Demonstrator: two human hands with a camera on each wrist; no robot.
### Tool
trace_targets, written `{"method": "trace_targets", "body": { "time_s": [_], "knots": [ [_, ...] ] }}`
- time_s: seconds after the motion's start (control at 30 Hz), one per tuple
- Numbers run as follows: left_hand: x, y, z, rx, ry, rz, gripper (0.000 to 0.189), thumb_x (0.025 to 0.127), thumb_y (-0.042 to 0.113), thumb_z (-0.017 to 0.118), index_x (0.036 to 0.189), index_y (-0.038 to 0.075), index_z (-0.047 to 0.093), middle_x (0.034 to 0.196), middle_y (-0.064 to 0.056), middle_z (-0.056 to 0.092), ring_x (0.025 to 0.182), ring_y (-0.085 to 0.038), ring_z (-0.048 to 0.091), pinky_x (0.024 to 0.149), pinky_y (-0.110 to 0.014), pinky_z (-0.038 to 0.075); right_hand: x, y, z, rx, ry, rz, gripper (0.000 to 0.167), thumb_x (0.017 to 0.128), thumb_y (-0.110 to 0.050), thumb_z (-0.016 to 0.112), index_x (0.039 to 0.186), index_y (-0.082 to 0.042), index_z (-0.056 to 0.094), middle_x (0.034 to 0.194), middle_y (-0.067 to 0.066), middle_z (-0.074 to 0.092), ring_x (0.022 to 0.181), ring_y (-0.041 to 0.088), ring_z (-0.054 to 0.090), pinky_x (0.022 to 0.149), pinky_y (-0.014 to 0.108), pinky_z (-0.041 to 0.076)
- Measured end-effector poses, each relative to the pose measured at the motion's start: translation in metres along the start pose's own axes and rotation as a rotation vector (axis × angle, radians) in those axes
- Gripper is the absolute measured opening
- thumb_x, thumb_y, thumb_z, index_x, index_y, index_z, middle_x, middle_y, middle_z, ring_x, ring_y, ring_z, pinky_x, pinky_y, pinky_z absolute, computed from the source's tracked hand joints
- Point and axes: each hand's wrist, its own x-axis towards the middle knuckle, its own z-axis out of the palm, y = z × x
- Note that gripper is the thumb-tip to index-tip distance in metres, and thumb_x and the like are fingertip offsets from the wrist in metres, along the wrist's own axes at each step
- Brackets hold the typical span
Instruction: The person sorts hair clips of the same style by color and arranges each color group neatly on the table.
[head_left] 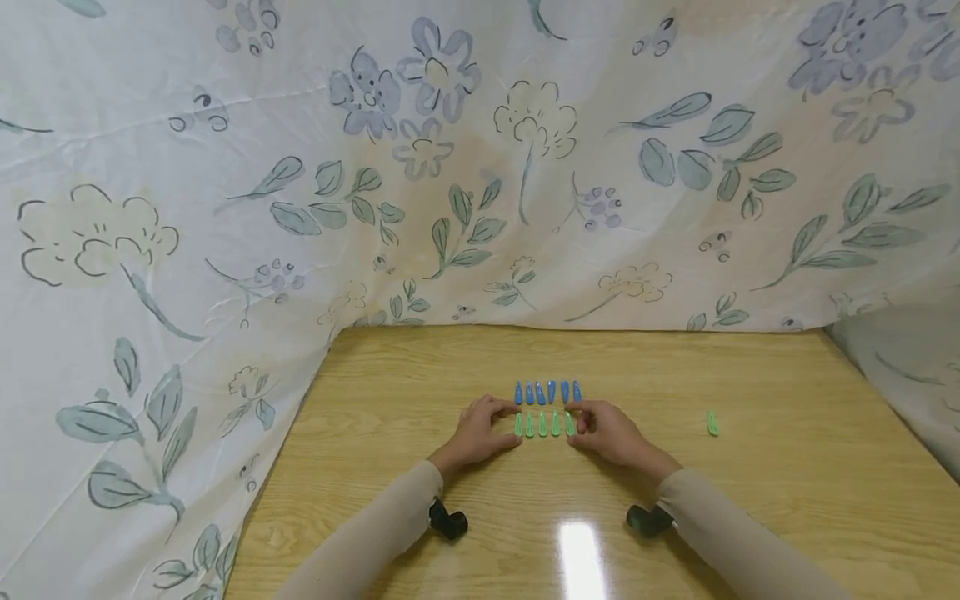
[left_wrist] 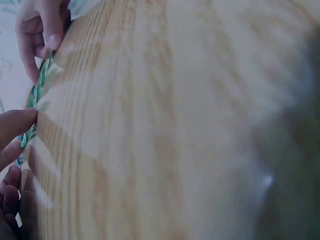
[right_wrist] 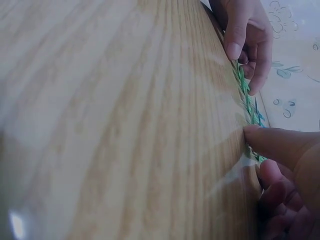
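Several green snap hair clips (head_left: 542,424) lie side by side in a row on the wooden table. Just behind them is a row of several blue hair clips (head_left: 540,392). My left hand (head_left: 480,429) holds the leftmost green clip (head_left: 518,424) at its two ends, between thumb and index finger. At the other end of the row, my right hand (head_left: 611,432) has the rightmost green clip (head_left: 569,424) between thumb and index finger in the same way. In both wrist views the clips appear edge-on, partly hidden by the fingers.
A single green hair clip (head_left: 712,423) lies apart on the right side of the table (head_left: 787,500). Floral cloth (head_left: 450,208) hangs behind the table and along its left side. Dark wrist devices (head_left: 448,520) sit at both sleeves.
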Motion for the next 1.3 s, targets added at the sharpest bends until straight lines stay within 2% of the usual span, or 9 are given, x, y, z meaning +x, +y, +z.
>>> {"method": "trace_targets", "body": {
  "time_s": [0.17, 0.33, 0.5, 0.67, 0.8, 0.97, 1.3],
  "knots": [
    [0.000, 0.000, 0.000, 0.001, -0.013, -0.014, 0.048, 0.086, 0.035, 0.079, 0.131, 0.024, 0.067, 0.115, 0.000, 0.060, 0.103, -0.016, 0.050, 0.095, -0.041, 0.030, -0.001, 0.002, -0.001, 0.006, -0.026, -0.008, 0.062, 0.082, -0.013, 0.082, 0.135, 0.007, 0.059, 0.078, -0.001, 0.059, 0.071, 0.006, 0.049, 0.070, 0.023, 0.039],
    [0.001, 0.002, -0.001, 0.005, -0.008, -0.011, 0.048, 0.086, 0.034, 0.080, 0.131, 0.023, 0.067, 0.115, 0.000, 0.060, 0.103, -0.016, 0.050, 0.096, -0.042, 0.030, -0.002, 0.003, -0.006, 0.086, -0.043, -0.027, 0.065, 0.083, -0.012, 0.082, 0.138, 0.009, 0.055, 0.082, 0.004, 0.062, 0.070, 0.006, 0.052, 0.064, 0.021, 0.043],
    [0.001, 0.002, -0.002, 0.002, -0.012, -0.026, 0.048, 0.086, 0.035, 0.079, 0.131, 0.025, 0.067, 0.113, 0.001, 0.059, 0.099, -0.013, 0.048, 0.092, -0.038, 0.028, -0.005, 0.005, -0.014, 0.136, -0.076, -0.048, 0.060, 0.088, -0.012, 0.078, 0.139, 0.008, 0.054, 0.088, 0.008, 0.065, 0.071, 0.006, 0.056, 0.060, 0.021, 0.047],
    [0.001, 0.003, -0.003, 0.005, -0.005, -0.023, 0.048, 0.086, 0.035, 0.080, 0.131, 0.025, 0.067, 0.112, 0.001, 0.059, 0.097, -0.013, 0.047, 0.089, -0.037, 0.028, -0.009, 0.006, -0.025, 0.176, -0.078, -0.018, 0.053, 0.094, -0.013, 0.072, 0.141, 0.004, 0.053, 0.093, 0.010, 0.066, 0.069, 0.013, 0.062, 0.056, 0.026, 0.051],
    [0.002, 0.002, -0.002, 0.004, -0.004, -0.022, 0.048, 0.086, 0.035, 0.080, 0.131, 0.025, 0.067, 0.112, 0.001, 0.059, 0.098, -0.014, 0.047, 0.089, -0.037, 0.028, -0.013, 0.006, -0.036, 0.132, -0.037, -0.003, 0.047, 0.096, -0.015, 0.070, 0.139, 0.001, 0.057, 0.093, 0.007, 0.066, 0.067, 0.011, 0.060, 0.057, 0.025, 0.049],
    [0.002, 0.000, -0.001, 0.008, -0.007, -0.012, 0.047, 0.087, 0.036, 0.079, 0.131, 0.025, 0.067, 0.115, 0.000, 0.060, 0.100, -0.014, 0.049, 0.089, -0.037, 0.028, -0.021, 0.007, -0.050, 0.073, 0.001, -0.017, 0.047, 0.096, -0.019, 0.070, 0.136, 0.003, 0.058, 0.091, 0.005, 0.066, 0.065, 0.007, 0.057, 0.057, 0.024, 0.046],
    [0.000, 0.001, -0.002, 0.001, -0.005, -0.006, 0.047, 0.086, 0.035, 0.080, 0.129, 0.024, 0.068, 0.115, -0.001, 0.061, 0.104, -0.017, 0.052, 0.093, -0.040, 0.030, -0.039, 0.013, -0.072, -0.002, 0.061, -0.018, 0.044, 0.096, -0.018, 0.070, 0.134, 0.003, 0.060, 0.087, 0.002, 0.065, 0.062, 0.008, 0.058, 0.055, 0.024, 0.045]
  ]
}}
